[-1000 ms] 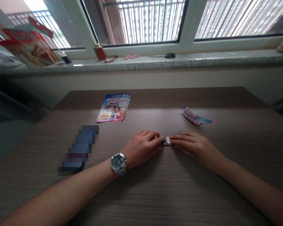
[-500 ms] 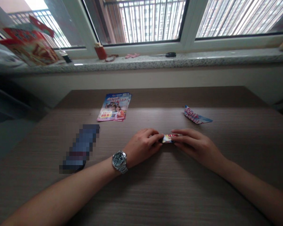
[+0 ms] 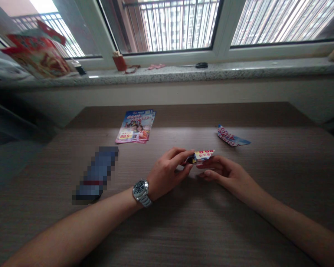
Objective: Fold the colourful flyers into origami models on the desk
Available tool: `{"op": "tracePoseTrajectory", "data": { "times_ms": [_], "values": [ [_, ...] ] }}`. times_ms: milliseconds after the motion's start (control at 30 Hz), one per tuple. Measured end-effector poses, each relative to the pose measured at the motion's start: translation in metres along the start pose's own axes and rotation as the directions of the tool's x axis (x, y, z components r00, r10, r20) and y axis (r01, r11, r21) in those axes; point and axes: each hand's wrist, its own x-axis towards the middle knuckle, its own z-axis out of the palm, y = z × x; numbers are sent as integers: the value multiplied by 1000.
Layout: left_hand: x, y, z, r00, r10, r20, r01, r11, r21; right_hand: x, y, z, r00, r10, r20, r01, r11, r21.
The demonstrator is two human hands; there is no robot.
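White-and-red folded paper (image 3: 203,155), one: projecting toward three o'clock from left hand (image 3: 171,163), whose fingers are pinching its end; right hand (image 3: 229,170), at four o'clock of it, is holding fingers loosely parted, contact unclear; blue folded sheet (image 3: 231,138) is lying at two o'clock; sound handling is probably needing aligned layers, light steady pinch

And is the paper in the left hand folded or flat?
Folded: the paper is a small, narrow piece, unlike the wide leaflets lying flat.
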Motion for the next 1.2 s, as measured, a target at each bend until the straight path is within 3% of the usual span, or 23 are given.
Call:
{"op": "tracePoseTrajectory", "data": {
  "times_ms": [200, 467, 833, 1200],
  "values": [
    [-5, 6, 4, 995, 89, 35, -89, 996, -13, 0, 0, 10, 997, 46, -61, -39, 992, 118],
    [-3, 11, 1, 987, 22, 161, 8, 984, -180, -1, 6, 13, 997, -20, -77, 24, 998, 58],
    [-4, 12, 1, 983, -33, 178, 74, 970, -230, -4, 6, 16, 997, -23, -79, 23, 1000, -1],
    [-2, 15, -3, 984, -15, 176, 56, 971, -230, -4, 8, 17, 997, -57, -55, 54, 997, -49]
  ]
}}
